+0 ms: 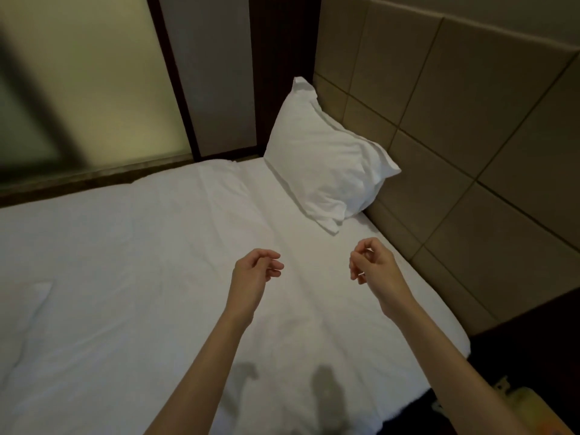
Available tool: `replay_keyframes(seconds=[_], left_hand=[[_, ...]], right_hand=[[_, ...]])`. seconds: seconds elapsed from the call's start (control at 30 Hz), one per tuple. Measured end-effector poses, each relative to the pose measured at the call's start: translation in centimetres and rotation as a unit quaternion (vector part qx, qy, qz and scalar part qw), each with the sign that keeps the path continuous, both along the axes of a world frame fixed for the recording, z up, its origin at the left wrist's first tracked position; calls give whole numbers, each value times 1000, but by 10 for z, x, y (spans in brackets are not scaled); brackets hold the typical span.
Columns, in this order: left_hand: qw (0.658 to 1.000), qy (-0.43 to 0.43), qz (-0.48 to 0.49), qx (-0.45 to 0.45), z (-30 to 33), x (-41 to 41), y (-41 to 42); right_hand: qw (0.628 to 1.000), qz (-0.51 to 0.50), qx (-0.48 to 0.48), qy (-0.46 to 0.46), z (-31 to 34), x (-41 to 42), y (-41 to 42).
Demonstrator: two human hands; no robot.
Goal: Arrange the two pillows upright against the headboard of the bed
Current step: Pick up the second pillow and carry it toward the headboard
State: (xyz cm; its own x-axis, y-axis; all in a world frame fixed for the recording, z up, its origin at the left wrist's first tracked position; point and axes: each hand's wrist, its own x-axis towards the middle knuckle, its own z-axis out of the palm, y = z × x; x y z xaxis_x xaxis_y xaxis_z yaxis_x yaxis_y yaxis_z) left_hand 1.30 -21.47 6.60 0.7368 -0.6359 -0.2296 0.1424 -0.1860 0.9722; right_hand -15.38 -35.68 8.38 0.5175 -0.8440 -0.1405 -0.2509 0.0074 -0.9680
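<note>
White sheets everywhere, and far left of the headboard (455, 127) a soft lump (28, 312), probably pillow two. My left hand (255, 271) and right hand (372, 265) hover loosely curled, holding nothing. One pillow (323, 158) already leans upright on the headboard, so I'd grab the other by both ends and stand it beside it.

One pillow (323, 158) upright against headboard (455, 127); left hand (254, 271), right hand (373, 265) empty, fingers curled, above bed (125, 262).

Dim warm light; left window (78, 89) blurred; edges distorted.
</note>
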Motion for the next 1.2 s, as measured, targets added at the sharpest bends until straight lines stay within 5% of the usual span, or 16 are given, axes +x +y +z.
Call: replay_keyframes(seconds=[0.53, 1.2], left_hand=[[980, 96, 142, 106, -86, -73, 154], [948, 159, 207, 180, -133, 39, 481]], right_hand=[[985, 91, 97, 113, -79, -31, 101], [953, 182, 163, 181, -134, 122, 409]])
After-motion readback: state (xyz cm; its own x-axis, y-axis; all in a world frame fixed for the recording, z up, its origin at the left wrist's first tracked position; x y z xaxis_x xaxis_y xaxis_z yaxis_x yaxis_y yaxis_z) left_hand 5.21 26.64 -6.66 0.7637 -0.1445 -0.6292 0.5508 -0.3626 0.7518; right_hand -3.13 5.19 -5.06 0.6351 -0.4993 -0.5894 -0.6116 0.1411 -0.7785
